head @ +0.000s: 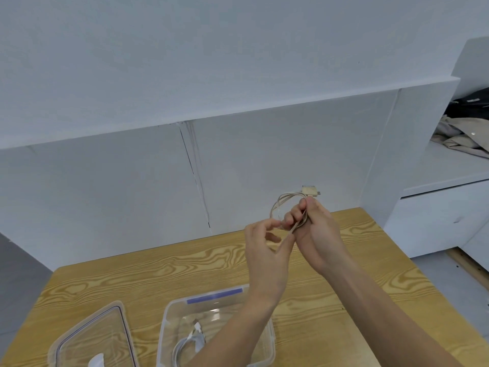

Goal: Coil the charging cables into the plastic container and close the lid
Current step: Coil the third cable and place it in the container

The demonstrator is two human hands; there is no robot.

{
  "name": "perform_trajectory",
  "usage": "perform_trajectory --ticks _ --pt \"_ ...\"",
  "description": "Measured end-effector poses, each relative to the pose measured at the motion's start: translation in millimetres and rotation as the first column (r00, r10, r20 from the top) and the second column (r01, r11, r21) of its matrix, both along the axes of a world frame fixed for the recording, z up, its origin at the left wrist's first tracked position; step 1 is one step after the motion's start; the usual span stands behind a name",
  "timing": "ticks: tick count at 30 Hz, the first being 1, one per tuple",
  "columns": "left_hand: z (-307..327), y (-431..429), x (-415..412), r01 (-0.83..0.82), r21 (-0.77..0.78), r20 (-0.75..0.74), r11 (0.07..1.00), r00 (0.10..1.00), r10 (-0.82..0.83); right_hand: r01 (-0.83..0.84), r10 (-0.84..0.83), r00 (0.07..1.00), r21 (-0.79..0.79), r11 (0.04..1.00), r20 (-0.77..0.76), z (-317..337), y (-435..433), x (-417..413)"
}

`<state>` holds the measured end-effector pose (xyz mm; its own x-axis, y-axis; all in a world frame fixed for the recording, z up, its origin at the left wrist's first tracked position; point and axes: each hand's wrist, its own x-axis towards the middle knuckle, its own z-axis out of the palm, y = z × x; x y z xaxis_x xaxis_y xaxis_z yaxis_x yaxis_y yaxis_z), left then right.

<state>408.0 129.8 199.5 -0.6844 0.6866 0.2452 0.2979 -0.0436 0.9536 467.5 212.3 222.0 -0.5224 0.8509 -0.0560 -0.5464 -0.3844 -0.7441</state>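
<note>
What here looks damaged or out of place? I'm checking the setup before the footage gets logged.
Nothing on the table looks wrong: the container stands open with a white cable inside, its lid beside it, and both hands coil a beige cable. Only the wall panel behind shows a dark crack-like line.

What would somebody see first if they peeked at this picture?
Two hands, the left hand and the right hand, are raised over the wooden table, looping a beige cable with its plug sticking up at the top. Below them sits an open plastic container with a white cable already inside. Its clear lid lies on the table to the left.
</note>
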Motion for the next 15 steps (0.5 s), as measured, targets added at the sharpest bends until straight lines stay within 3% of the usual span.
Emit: perform_trajectory --ticks 5,8,15 --pt "-14 -17 -23 0.291 -0.116 0.194 0.950 0.945 -0.265 0.006 -0.005 1.000 0.031 0.999 -0.016 7 15 14" --pt "-19 -25 -39 0.405 -0.187 0.225 0.895 0.904 -0.363 0.004 -0.003 0.999 0.013 1.000 -0.041 12 23 24" --pt "-27 -37 -74 0.474 -0.267 0.274 0.839 0.872 -0.405 -0.091 0.099 0.988 0.070 0.993 -0.117 18 36 46"
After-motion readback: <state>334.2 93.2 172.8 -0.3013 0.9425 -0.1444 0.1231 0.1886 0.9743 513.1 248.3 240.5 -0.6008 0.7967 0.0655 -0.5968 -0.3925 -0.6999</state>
